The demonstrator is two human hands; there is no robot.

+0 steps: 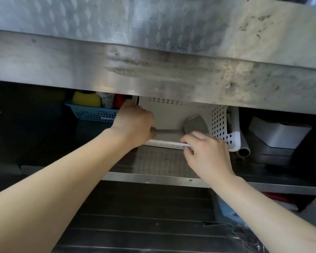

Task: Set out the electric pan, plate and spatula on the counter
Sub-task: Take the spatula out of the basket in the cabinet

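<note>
A metal spatula [194, 125] lies inside a white perforated basket [221, 121] on the shelf under the steel counter [153, 21]. Its blade is at the right and its thin handle runs left. My left hand [133, 123] reaches into the basket and is shut on the handle's end. My right hand [206, 152] grips the basket's front rim, just below the blade. No electric pan or plate is in sight.
A blue basket [91, 112] with a yellow sponge and bottles stands to the left of the white one. To the right lie a metal tube [243, 148] and a white box [279, 132]. The counter's front apron [153, 75] overhangs the shelf.
</note>
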